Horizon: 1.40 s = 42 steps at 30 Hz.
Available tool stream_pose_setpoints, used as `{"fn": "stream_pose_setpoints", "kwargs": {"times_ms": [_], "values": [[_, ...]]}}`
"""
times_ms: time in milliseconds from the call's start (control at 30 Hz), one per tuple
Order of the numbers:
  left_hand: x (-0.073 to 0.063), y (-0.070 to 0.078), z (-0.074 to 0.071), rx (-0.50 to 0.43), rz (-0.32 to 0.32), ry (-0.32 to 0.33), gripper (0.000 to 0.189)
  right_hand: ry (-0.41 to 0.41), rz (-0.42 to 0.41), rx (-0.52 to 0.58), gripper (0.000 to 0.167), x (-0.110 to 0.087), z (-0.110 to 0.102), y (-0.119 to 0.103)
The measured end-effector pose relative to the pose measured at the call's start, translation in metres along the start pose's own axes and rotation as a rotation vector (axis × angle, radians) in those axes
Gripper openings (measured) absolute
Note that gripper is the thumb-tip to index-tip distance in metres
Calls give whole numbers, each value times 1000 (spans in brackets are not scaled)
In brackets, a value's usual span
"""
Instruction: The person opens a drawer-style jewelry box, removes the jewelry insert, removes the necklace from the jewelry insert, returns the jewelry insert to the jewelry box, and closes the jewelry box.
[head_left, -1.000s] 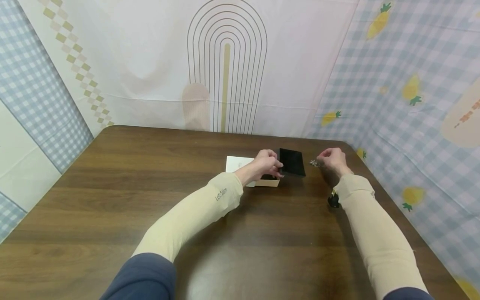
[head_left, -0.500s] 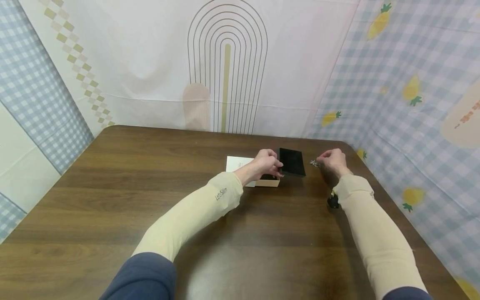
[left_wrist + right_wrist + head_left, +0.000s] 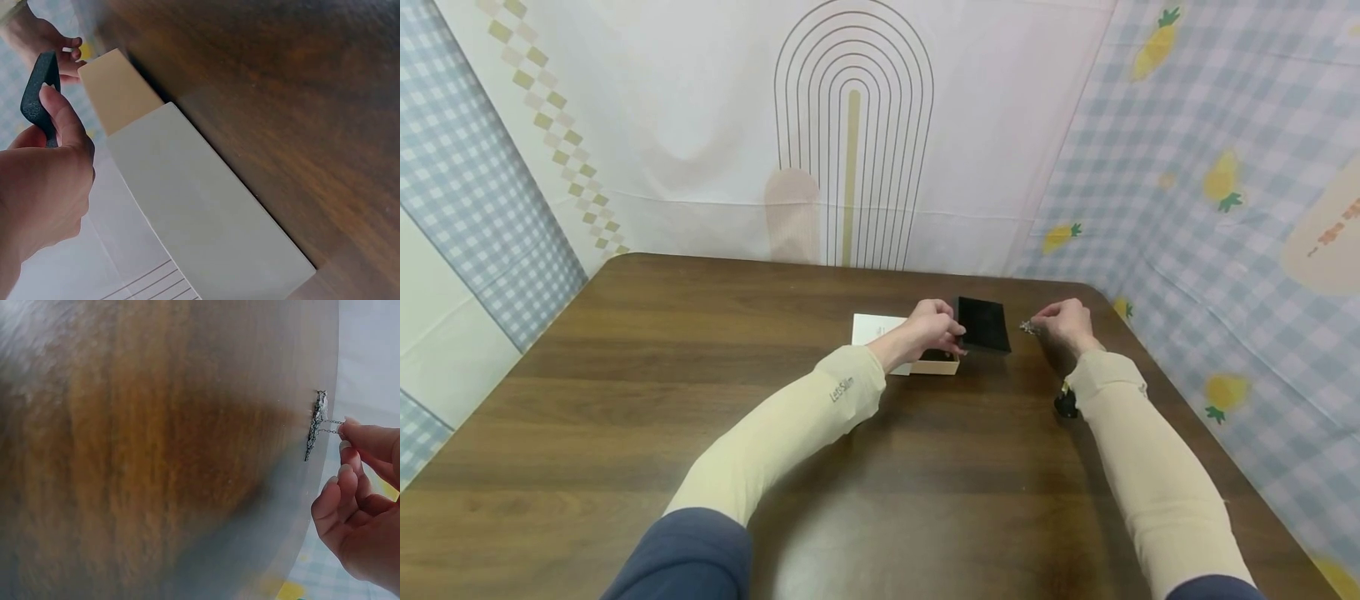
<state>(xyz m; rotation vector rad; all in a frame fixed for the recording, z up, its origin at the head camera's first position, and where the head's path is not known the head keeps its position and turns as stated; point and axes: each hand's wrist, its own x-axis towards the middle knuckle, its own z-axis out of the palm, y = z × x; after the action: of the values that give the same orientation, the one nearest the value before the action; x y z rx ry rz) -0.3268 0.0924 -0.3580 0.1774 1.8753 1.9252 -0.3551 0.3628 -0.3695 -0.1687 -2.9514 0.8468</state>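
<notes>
My left hand [image 3: 931, 325] pinches a flat black box insert [image 3: 983, 325] by its left edge, thumb on the near face. It holds the insert tilted above the right end of a drawer-style box. In the left wrist view the insert [image 3: 39, 100] shows edge-on between thumb and fingers. The box has a white sleeve [image 3: 200, 200] with a tan drawer [image 3: 119, 90] pulled partly out; dark material lines the drawer. Farther right, my right hand [image 3: 1067, 323] pinches a thin silver chain [image 3: 315, 428] between thumb and index finger. Most of the chain lies bunched on the table, with two strands rising to the fingertips.
The brown wooden table [image 3: 625, 400] reaches under everything, its right edge close beyond my right forearm. A white patterned cloth [image 3: 700, 125] hangs behind the table, and a blue checked cloth [image 3: 1232, 275] hangs along its right side.
</notes>
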Motion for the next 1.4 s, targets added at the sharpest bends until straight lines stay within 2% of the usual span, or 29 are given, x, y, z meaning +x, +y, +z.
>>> {"fn": "stream_pose_setpoints", "kwargs": {"times_ms": [433, 667, 767, 933, 1100, 1233, 1400], "values": [[-2, 3, 0, -6, 1, 11, 15, -2, -37, -20, 30, 1, -3, 1], [-1, 3, -1, -18, 6, -3, 20, 17, -66, -33, 41, 4, -12, 1], [-1, 5, -2, -29, 19, 1, 19, -48, -62, 50, 48, 5, -20, -4], [0, 8, -2, -45, 37, 27, 19, -254, -75, 217, 55, 4, -27, -20], [1, 10, 0, -66, 44, 58, 23, -396, -136, 270, 62, 2, -25, -34], [1, 11, 0, -94, 50, 105, 26, -449, -155, 274, 66, 1, -23, -44], [1, 11, -1, -119, 56, 136, 27, -482, -151, 258, 63, -2, -22, -55]]}}
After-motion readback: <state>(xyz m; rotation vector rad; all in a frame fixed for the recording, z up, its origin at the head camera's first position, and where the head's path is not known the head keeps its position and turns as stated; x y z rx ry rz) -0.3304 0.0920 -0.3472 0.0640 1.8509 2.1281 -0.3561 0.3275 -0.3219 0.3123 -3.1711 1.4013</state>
